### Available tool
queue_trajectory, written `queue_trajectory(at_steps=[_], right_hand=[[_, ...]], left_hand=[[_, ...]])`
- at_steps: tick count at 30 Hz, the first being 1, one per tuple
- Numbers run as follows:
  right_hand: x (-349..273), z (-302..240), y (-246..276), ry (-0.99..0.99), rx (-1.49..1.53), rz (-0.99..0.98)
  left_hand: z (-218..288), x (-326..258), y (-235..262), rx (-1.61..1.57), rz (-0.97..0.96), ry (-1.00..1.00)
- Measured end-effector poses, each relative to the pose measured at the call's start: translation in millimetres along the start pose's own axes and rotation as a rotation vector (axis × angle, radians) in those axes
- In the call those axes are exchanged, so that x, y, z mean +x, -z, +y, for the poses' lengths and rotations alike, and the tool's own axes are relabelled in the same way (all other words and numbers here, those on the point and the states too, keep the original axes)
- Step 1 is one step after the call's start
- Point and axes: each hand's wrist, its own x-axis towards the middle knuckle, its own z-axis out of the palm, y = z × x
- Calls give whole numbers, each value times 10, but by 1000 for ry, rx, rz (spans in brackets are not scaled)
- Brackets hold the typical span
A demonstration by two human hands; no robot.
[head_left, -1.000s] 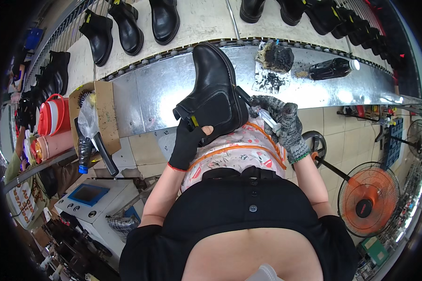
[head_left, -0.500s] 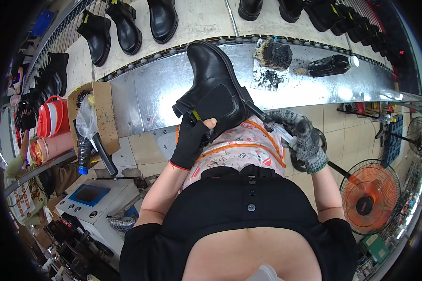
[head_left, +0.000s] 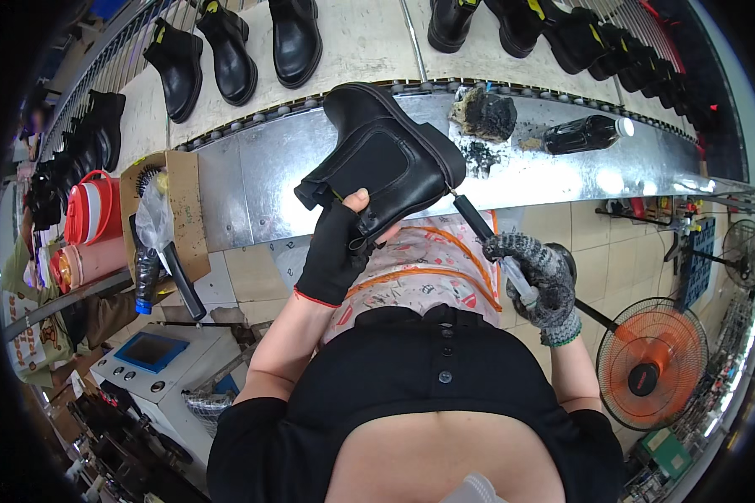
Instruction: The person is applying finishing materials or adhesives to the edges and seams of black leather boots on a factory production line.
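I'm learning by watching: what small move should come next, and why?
Probably ease the black tool slightly along the heel: the right hand holds its thin tip at or very near there, while the left hand grips the black boot near its opening.

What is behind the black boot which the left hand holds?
Behind the boot, the metal ledge and, lower, patterned cloth show around its edges; what it covers is hidden.

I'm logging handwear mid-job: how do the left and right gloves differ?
The left glove is black with a red cuff edge; the right glove is mottled grey with a green one.
The left glove holds the Chelsea boot; the right glove holds a slim black-handled tool.
Both end at the wrist.
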Motion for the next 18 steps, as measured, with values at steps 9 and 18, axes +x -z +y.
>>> queue_trajectory(at_steps=[9, 18], right_hand=[[103, 180, 2, -314, 909, 295], [290, 1469, -823, -485, 945, 371]], left_hand=[[211, 11, -42, -118, -54, 21], [812, 1179, -42, 281, -253, -102]])
